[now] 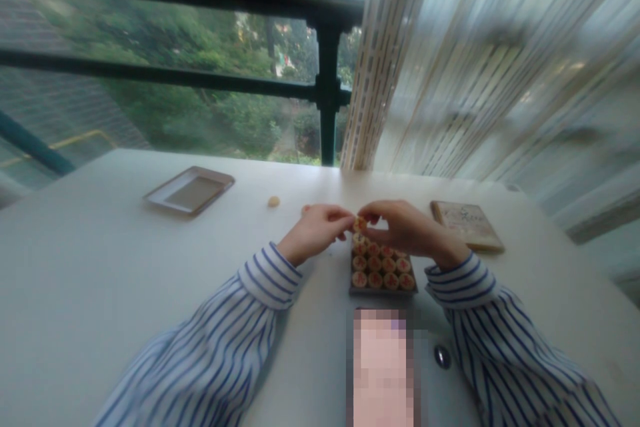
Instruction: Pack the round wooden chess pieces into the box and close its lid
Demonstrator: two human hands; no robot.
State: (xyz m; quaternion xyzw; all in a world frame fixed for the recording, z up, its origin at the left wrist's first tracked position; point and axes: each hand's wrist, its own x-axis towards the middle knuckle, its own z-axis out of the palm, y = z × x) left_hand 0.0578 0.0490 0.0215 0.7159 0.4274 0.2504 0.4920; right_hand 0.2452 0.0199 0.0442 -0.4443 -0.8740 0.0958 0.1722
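A box of round wooden Chinese chess pieces [375, 280] stands in front of me, the pieces in rows with red characters. Over its far left corner, my right hand [405, 227] pinches one Chinese chess piece [360, 223] between thumb and fingers. My left hand [320, 227] comes in from the left with its fingers drawn together. Its fingertips meet the left edge of that same piece; whether they grip anything is hidden. Behind the left hand another piece [305, 209] is partly covered. The right hand hides the box's far rows.
On the white table [100, 280], a loose round piece [273, 201] lies beyond my left hand. An empty shallow tray [190, 191] is at far left, a flat lid-like box [467, 225] at right. Nearer are a pixelated phone-like shape [383, 373] and a small dark oval object [443, 356].
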